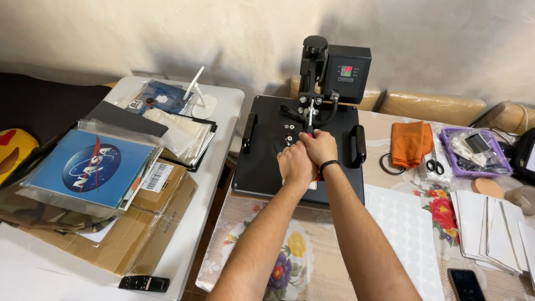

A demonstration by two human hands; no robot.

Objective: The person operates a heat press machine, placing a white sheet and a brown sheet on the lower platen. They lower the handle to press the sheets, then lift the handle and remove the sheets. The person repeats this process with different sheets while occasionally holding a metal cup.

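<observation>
hands, left (295,163) and right (319,147), clenched together around slim metal lever (310,118) of flat black heat press (262,161)

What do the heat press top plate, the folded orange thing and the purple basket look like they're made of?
Heat press plate: likely painted metal, flat matte black with bolts. Orange item: soft fabric, folded with creases. Purple basket: probably plastic, with a slotted wall.

Bright, even indoor light, sharp focus, soft shadows, slight wide-angle bending at edges.
</observation>
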